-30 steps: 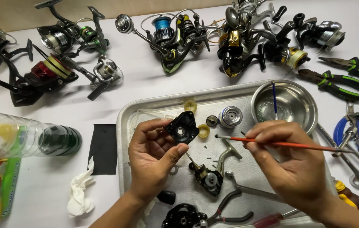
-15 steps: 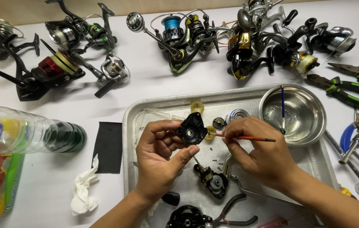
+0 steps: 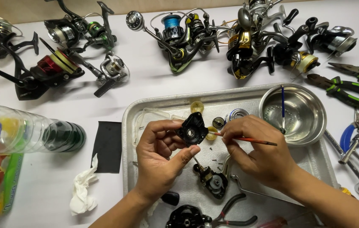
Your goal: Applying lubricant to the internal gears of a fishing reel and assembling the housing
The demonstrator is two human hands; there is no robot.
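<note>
A white worktop (image 3: 154,84) is filling nearly the whole view, lying under even, soft light that is casting only faint shadows. Along the top edge a strip of brown wall (image 3: 103,5) is showing, and another brown sliver is edging the left side.

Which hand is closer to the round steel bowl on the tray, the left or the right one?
Right. The right hand, holding a thin brush, lies just beside the steel bowl; the left hand is farther away, left of it.
</note>
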